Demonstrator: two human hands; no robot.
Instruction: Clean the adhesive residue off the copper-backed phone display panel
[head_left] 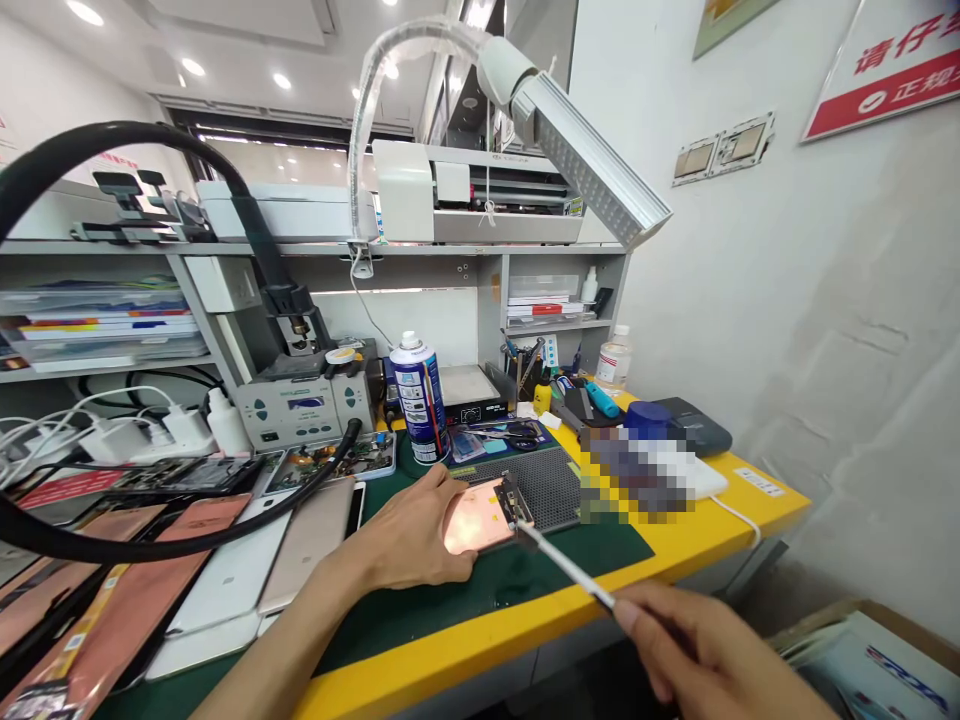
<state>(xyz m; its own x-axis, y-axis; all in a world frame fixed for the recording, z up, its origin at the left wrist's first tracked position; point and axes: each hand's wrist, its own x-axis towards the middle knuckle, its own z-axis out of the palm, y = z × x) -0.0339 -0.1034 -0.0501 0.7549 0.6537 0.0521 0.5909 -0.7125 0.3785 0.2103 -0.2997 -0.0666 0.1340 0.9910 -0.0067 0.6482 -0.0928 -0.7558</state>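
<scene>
My left hand (409,535) is closed around the left edge of a phone screen panel (474,518), its shiny copper-coloured back facing up. A dark strip with small metal parts and a connector runs along the panel's right end. My right hand (694,640) grips a long, thin silvery tool (566,567) with a dark section near the fingers. Its pale tip meets the dark strip or hovers just over it; which one I cannot tell. Under the panel lie a green mat (570,560) and a dark perforated pad (551,487).
A blue spray can (418,400) stands behind my left hand. On the left are phones (232,570), copper-backed panels (161,575), a soldering station (304,405) and a looping black hose (187,545). The yellow table edge (450,650) runs in front; a lamp (592,155) hangs above.
</scene>
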